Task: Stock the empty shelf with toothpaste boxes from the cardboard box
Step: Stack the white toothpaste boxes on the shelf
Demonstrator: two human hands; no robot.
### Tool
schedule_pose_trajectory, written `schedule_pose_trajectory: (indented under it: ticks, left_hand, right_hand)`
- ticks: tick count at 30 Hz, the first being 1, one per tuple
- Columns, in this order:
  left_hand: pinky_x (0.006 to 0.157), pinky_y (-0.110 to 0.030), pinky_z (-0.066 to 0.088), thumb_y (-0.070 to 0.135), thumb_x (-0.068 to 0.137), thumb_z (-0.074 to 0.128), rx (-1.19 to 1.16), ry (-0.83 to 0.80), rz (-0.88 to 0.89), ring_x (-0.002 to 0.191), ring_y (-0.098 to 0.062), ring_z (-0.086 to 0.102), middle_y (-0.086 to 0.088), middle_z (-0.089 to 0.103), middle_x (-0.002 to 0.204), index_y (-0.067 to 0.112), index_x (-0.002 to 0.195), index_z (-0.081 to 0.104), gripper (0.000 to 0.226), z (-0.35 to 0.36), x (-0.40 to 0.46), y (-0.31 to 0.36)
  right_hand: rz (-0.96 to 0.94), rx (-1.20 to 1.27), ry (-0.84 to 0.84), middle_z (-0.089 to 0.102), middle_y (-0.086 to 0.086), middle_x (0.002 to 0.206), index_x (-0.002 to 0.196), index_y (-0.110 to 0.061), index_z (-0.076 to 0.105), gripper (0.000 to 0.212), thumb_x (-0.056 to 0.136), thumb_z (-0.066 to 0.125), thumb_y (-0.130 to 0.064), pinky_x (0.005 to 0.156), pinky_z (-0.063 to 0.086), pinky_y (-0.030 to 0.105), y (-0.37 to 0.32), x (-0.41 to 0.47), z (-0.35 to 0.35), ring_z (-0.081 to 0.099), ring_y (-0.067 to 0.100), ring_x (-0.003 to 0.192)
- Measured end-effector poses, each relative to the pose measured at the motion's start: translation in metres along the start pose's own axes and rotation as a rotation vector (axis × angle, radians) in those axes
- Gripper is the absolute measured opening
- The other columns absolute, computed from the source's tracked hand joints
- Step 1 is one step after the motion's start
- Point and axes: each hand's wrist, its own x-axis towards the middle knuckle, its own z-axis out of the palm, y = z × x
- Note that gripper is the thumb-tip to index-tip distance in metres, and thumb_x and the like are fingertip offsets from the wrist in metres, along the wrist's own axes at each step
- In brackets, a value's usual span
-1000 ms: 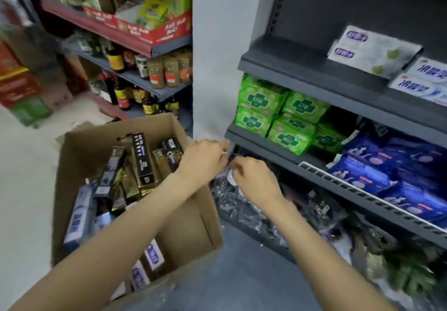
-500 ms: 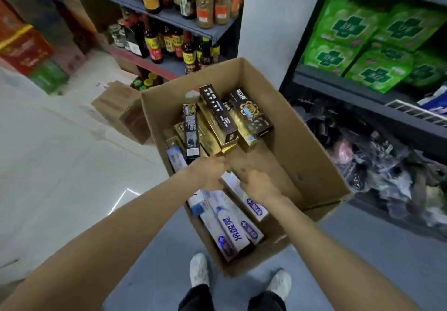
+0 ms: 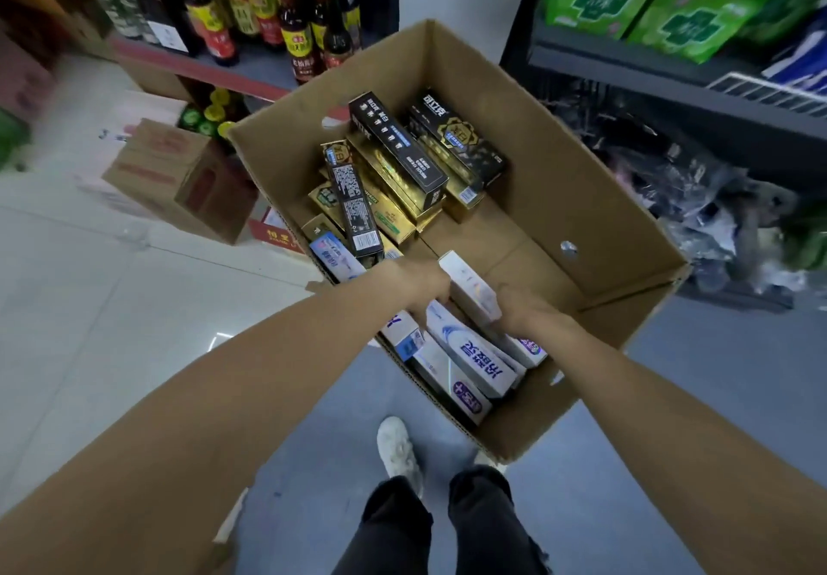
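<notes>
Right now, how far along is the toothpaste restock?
Done: nothing I can confirm; the target shelf is out of view. In hand: both the left hand and right hand are inside the cardboard box, around a white toothpaste box. Left: black and gold boxes and more white boxes remain inside.

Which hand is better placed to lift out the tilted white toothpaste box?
Probably the right hand: it already touches the white toothpaste box at its near end. The left hand reaches beside it.
</notes>
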Motion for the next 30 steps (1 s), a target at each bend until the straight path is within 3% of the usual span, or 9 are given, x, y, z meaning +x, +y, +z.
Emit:
schedule_pose_trajectory:
  ticks: [2,4,9,12,15,19,23,27,30]
  left_hand:
    - [0.050,-0.025,0.034,0.029,0.082,0.071,-0.035,0.103,-0.035,0.063,-0.016,0.047,-0.005,0.053,0.092,0.010,0.108,0.061,0.034,-0.003,-0.004,-0.003]
    - [0.053,-0.026,0.038,0.024,0.084,0.068,-0.104,0.184,-0.093,0.068,-0.021,0.051,-0.009,0.056,0.092,0.009,0.100,0.061,0.023,-0.004,-0.006,-0.009]
    - [0.080,-0.033,0.049,0.021,0.082,0.069,-0.361,0.300,-0.147,0.098,-0.026,0.057,-0.010,0.061,0.111,0.013,0.114,0.062,0.034,-0.015,-0.007,-0.018]
    - [0.078,-0.028,0.042,0.020,0.082,0.069,-0.498,0.395,-0.150,0.103,-0.024,0.054,-0.008,0.060,0.114,0.014,0.119,0.060,0.038,-0.034,-0.013,-0.017]
    - [0.070,-0.026,0.036,0.023,0.080,0.072,-0.630,0.474,-0.131,0.094,-0.018,0.051,-0.006,0.061,0.112,0.014,0.114,0.061,0.036,-0.056,-0.016,-0.019]
    - [0.083,-0.028,0.042,0.025,0.077,0.077,-0.912,0.573,-0.090,0.107,-0.017,0.053,-0.001,0.060,0.114,0.012,0.113,0.062,0.041,-0.095,-0.012,-0.004]
    - [0.059,-0.020,0.048,0.019,0.084,0.071,-1.222,0.655,-0.021,0.081,-0.016,0.063,-0.007,0.067,0.104,0.009,0.108,0.061,0.028,-0.148,0.000,0.039]
    - [0.079,-0.036,0.050,0.023,0.088,0.066,-1.371,0.740,0.044,0.093,-0.026,0.065,-0.013,0.068,0.108,0.010,0.109,0.059,0.026,-0.215,0.020,0.099]
    - [0.066,-0.027,0.054,0.026,0.092,0.058,-1.493,0.764,0.152,0.075,-0.014,0.067,-0.009,0.068,0.097,0.016,0.095,0.056,0.010,-0.268,0.034,0.147]
  right_hand:
    - [0.014,0.022,0.024,0.047,0.018,0.134,0.131,-0.001,0.040,0.048,0.093,0.055,-0.025,0.089,0.042,0.031,0.007,-0.010,-0.007,0.049,0.032,0.121]
    - [0.013,0.073,0.066,0.048,0.019,0.133,0.132,0.000,0.039,0.049,0.095,0.053,-0.028,0.089,0.042,0.032,0.013,-0.019,-0.020,0.050,0.033,0.120]
    - [-0.012,0.109,0.232,0.053,0.024,0.121,0.121,-0.002,0.035,0.038,0.094,0.052,-0.025,0.074,0.044,0.039,0.025,-0.037,-0.061,0.056,0.038,0.106]
    - [-0.039,0.099,0.376,0.056,0.020,0.115,0.122,-0.008,0.033,0.037,0.094,0.050,-0.026,0.069,0.043,0.039,0.036,-0.057,-0.088,0.057,0.037,0.097]
    - [-0.101,0.213,0.552,0.057,0.020,0.110,0.127,-0.008,0.033,0.041,0.094,0.050,-0.022,0.068,0.041,0.037,0.057,-0.079,-0.120,0.054,0.034,0.089]
    - [-0.148,0.440,0.685,0.054,0.012,0.080,0.127,-0.008,0.037,0.036,0.094,0.049,-0.017,0.056,0.034,0.035,0.097,-0.101,-0.164,0.049,0.026,0.068]
    - [-0.184,0.709,0.727,0.059,0.005,0.075,0.118,-0.012,0.045,0.025,0.095,0.047,-0.018,0.053,0.037,0.032,0.141,-0.106,-0.200,0.052,0.017,0.060]
    - [-0.276,0.976,0.680,0.064,0.011,0.106,0.113,-0.009,0.053,0.022,0.095,0.045,-0.018,0.074,0.051,0.040,0.182,-0.107,-0.239,0.062,0.029,0.089]
    - [-0.321,1.274,0.579,0.061,0.008,0.081,0.102,-0.006,0.056,0.022,0.095,0.035,-0.013,0.062,0.047,0.032,0.212,-0.111,-0.272,0.057,0.025,0.072]
